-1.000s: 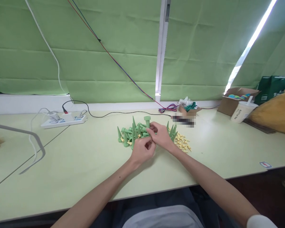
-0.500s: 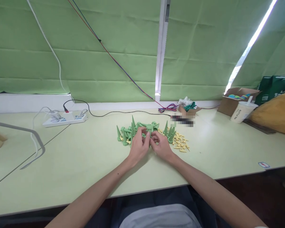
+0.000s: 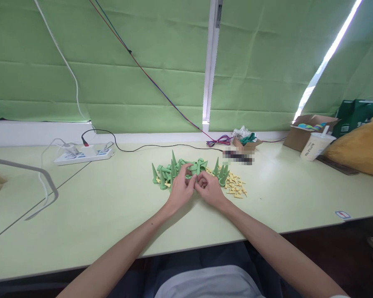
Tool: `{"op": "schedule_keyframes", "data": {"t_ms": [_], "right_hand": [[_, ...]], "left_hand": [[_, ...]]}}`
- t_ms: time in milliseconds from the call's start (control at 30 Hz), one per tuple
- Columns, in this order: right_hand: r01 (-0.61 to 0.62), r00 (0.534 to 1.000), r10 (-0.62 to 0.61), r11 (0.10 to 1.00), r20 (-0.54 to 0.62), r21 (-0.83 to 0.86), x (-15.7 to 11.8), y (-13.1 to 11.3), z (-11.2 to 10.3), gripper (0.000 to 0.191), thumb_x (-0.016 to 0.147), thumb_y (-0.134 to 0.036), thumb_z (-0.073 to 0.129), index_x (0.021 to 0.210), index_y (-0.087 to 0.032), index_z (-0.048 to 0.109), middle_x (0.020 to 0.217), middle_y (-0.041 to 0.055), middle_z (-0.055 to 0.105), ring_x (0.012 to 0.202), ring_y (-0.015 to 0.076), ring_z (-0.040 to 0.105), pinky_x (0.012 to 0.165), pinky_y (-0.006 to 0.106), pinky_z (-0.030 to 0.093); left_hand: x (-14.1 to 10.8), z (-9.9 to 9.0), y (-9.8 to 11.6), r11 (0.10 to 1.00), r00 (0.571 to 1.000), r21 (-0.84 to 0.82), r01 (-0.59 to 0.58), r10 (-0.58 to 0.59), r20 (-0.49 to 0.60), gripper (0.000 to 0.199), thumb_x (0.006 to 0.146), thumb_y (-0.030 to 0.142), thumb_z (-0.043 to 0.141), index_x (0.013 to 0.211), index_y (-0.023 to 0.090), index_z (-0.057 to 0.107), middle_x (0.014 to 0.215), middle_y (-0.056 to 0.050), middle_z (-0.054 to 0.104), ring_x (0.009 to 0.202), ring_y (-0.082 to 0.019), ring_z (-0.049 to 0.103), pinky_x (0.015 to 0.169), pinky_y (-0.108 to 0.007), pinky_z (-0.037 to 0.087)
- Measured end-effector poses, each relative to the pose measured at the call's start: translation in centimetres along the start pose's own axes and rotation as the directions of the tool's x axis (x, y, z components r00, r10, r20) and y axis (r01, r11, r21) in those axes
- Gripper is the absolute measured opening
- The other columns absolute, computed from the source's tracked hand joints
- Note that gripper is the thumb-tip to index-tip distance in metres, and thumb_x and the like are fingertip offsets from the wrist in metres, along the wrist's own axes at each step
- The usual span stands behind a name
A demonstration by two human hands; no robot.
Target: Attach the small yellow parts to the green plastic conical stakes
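In the middle of the table, my left hand (image 3: 182,188) is closed, thumb and index finger curled around a green plastic piece (image 3: 189,177) that is mostly hidden. My right hand (image 3: 209,188) meets it at the fingertips, its fingers pinched together; what lies in that pinch is too small to make out. Behind both hands is a pile of green plastic pieces (image 3: 165,169), many of them cone-shaped, some lying on their sides. Several green cones (image 3: 223,174) stand upright just right of my right hand. Small yellow pointed pieces (image 3: 236,186) are scattered beside them.
A white power strip (image 3: 83,156) lies at the back left, with a black cable running along the wall. At the back stands a small box (image 3: 248,144) with crumpled wrapping. A cardboard box (image 3: 298,138), a drink cup (image 3: 315,147) and a yellow-brown cushion-like object (image 3: 360,147) are at the right.
The green piece that stood up between my fingertips with its flat round end on top now sits lower and is mostly hidden by my hands. My fingers have shifted slightly.
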State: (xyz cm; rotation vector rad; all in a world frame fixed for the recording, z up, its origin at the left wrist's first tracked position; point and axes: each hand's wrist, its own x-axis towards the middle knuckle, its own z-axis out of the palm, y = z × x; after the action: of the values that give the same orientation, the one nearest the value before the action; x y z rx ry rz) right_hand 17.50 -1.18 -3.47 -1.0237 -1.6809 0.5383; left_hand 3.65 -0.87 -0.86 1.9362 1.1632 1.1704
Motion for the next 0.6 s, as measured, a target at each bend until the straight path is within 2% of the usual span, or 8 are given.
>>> {"op": "schedule_keyframes", "data": {"t_ms": [200,433,600], "right_hand": [[-0.023,0.998,0.025,0.999,0.061,-0.030,0.03,0.14,-0.22,0.019,0.081,-0.028,0.060,0.071,-0.023,0.044,0.053,-0.0056,0.052,0.047,0.0126,0.049,0.050,0.024,0.039],[-0.012,0.993,0.021,0.997,0.116,-0.079,-0.16,-0.27,-0.19,0.018,0.085,-0.028,0.054,0.071,-0.023,0.044,0.057,-0.0038,0.055,0.050,0.0132,0.050,0.052,0.025,0.041],[-0.009,0.992,0.018,0.997,0.123,-0.074,-0.33,-0.53,-0.20,0.018,0.085,-0.027,0.055,0.071,-0.023,0.045,0.059,-0.0030,0.057,0.051,0.0136,0.052,0.053,0.025,0.041]], "left_hand": [[0.37,0.08,-0.55,0.979,0.996,-0.186,0.083,-0.075,0.050,0.037,0.093,0.044,0.045,0.124,0.024,0.042,0.086,-0.001,0.057,0.039,-0.006,0.046,0.040,-0.021,0.038],[0.29,0.06,-0.39,0.988,0.997,-0.134,0.078,-0.075,0.028,0.036,0.093,0.044,0.044,0.122,0.023,0.044,0.078,0.000,0.058,0.040,-0.007,0.047,0.041,-0.021,0.039],[0.30,0.07,-0.26,0.973,0.996,-0.213,0.091,-0.083,0.043,0.034,0.092,0.044,0.047,0.119,0.023,0.044,0.073,0.003,0.056,0.037,-0.006,0.045,0.038,-0.020,0.037]]}}
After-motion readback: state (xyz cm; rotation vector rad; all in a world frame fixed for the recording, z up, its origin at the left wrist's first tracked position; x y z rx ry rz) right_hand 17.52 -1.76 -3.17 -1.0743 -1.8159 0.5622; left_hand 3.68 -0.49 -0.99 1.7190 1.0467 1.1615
